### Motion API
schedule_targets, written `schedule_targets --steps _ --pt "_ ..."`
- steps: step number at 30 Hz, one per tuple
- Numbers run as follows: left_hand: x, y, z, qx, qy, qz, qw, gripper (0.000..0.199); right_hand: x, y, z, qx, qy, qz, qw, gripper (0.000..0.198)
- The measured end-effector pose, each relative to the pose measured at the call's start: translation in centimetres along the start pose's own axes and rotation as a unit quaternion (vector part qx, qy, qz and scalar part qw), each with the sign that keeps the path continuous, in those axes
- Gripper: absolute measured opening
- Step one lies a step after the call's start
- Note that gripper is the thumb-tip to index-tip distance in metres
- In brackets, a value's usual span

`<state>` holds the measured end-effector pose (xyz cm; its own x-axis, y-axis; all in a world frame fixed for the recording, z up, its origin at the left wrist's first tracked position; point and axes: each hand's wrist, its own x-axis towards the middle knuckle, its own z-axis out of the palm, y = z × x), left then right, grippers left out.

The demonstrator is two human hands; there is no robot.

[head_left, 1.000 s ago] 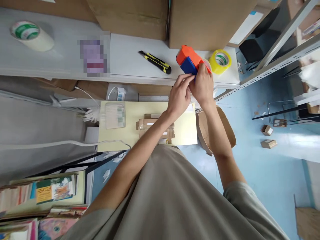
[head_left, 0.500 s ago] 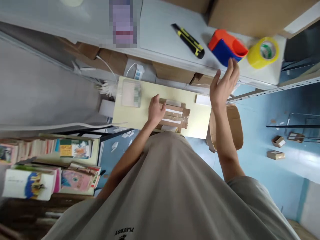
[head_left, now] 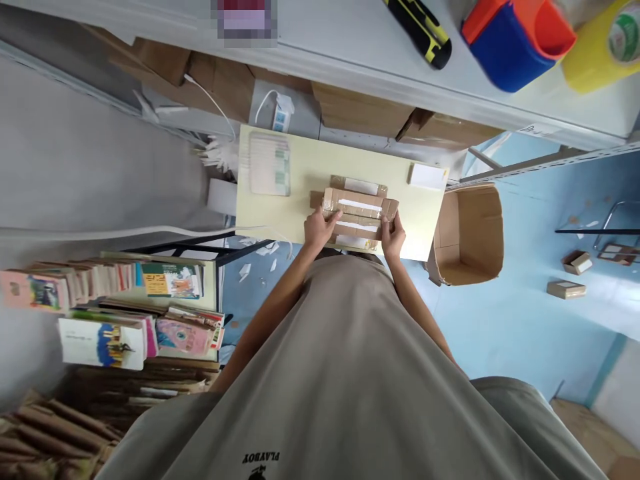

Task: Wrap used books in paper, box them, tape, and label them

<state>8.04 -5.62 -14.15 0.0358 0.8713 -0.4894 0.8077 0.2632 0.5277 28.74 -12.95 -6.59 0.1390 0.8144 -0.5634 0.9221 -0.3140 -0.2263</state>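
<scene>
Over the pale yellow table (head_left: 305,147), a taped brown cardboard package (head_left: 360,215) with white strips on top is gripped at both ends. My left hand (head_left: 319,229) is closed on its left end, thumb over the top. At the right end, my right hand (head_left: 393,238) pinches it with the thumb on the near corner. It could be two narrow boxes side by side; I cannot tell. More cardboard pieces with white labels (head_left: 361,186) show behind and beneath it.
On the shelf above lie a black-and-yellow box cutter (head_left: 423,30), a red-and-blue tape dispenser (head_left: 517,47) and a yellow tape roll (head_left: 597,53). A clear plastic stack (head_left: 269,163) and a white box (head_left: 428,176) sit on the table. An open carton (head_left: 470,233) stands right.
My right hand has come down from beside the tape dispenser to the package's right end. Both hands now hold the package. The view has shifted, so the shelf sits higher.
</scene>
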Motion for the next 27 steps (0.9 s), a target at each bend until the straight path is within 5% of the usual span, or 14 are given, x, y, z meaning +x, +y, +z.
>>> schedule_targets --steps 3,8,11,13,15,21,27 --pt "0.4 -1.2 -0.4 -0.023 -0.018 0.002 1.0 0.031 -0.3 0.7 -0.3 0.059 0.04 0.072 0.995 0.074" --pt "1.5 -4.2 -0.3 -0.174 -0.05 0.066 0.981 0.034 0.4 2.8 2.7 0.143 0.069 0.062 0.985 0.076" --pt "2.0 -5.7 0.1 -0.272 -0.066 0.094 0.955 0.049 1.0 4.1 5.7 0.31 0.2 0.113 0.923 0.076" --pt "2.0 -6.2 0.1 -0.282 -0.057 0.104 0.952 0.053 1.0 4.5 7.3 0.397 0.271 0.151 0.864 0.072" --pt "1.6 -6.3 -0.6 -0.267 -0.034 0.135 0.954 0.052 0.5 4.6 7.9 0.427 0.311 0.151 0.836 0.068" --pt "-0.6 -5.2 -4.6 -0.246 0.009 0.246 0.938 0.05 -2.4 5.2 5.0 0.374 0.385 0.036 0.843 0.052" --pt "0.1 -5.9 -3.1 -0.222 -0.008 0.173 0.959 0.047 -1.2 7.2 8.0 0.408 0.318 -0.016 0.856 0.038"
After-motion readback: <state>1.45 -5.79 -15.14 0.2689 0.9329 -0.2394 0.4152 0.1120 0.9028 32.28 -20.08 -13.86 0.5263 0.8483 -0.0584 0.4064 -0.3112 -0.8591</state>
